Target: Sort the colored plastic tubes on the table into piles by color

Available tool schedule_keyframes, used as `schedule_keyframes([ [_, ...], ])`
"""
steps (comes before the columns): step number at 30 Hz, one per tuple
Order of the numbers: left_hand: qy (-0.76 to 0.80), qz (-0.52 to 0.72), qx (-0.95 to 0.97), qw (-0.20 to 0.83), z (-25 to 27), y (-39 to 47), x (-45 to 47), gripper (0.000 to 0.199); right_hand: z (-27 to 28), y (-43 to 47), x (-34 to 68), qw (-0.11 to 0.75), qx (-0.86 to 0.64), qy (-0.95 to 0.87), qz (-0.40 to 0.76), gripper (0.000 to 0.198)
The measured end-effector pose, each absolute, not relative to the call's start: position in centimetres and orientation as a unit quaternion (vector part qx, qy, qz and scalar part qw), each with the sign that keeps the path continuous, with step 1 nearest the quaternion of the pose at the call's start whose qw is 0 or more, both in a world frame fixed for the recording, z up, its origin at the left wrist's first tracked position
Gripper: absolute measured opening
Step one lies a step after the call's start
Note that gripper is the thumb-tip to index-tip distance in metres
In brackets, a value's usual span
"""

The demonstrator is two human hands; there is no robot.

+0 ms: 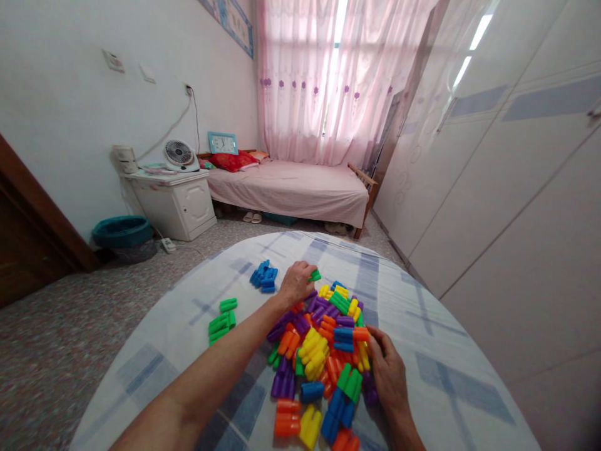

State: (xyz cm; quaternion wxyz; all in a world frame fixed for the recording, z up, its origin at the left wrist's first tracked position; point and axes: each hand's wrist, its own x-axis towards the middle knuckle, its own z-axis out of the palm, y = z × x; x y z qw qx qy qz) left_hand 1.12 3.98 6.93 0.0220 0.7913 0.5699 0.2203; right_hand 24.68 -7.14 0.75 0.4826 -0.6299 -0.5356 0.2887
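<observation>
A mixed pile of plastic building blocks point(314, 354), shaped like joined tubes in purple, orange, yellow, green and blue, lies on the table. At the pile's far edge, my left hand point(298, 283) is closed on a green block point(315, 275). My right hand point(389, 369) curls round the pile's right side, its fingertips on an orange block point(361, 334) that sits end to end with a blue block point(344, 339). Some of its fingers are hidden. Left of the pile are a group of blue blocks point(263, 277) and a group of green blocks point(220, 326).
The round table point(422, 326) has a blue-and-white checked cloth. Beyond it stand a bed point(291, 181), a white cabinet point(181, 203) with a fan point(179, 153), and a teal-lined bin point(123, 233). White wardrobes point(493, 175) line the right side.
</observation>
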Motion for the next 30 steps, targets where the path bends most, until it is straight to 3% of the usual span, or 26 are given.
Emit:
schedule_keyframes([
  [5,0.568,0.315,0.760,0.006,8.1,-3.4,-5.4,0.036,1.0,-7.0,24.6,0.474,-0.640,-0.527,0.297,0.046],
  [11,0.694,0.345,0.633,0.007,6.3,-9.6,-12.9,0.037,2.0,-7.4,23.9,0.493,-0.647,-0.506,0.288,0.046],
  [19,0.757,0.345,0.554,0.040,0.9,-10.1,-15.3,0.035,3.0,-8.2,23.3,0.504,-0.632,-0.519,0.277,0.041],
  [30,0.727,0.412,0.549,-0.001,0.7,-10.5,-14.9,0.037,2.9,-8.3,23.4,0.500,-0.623,-0.535,0.277,0.038],
])
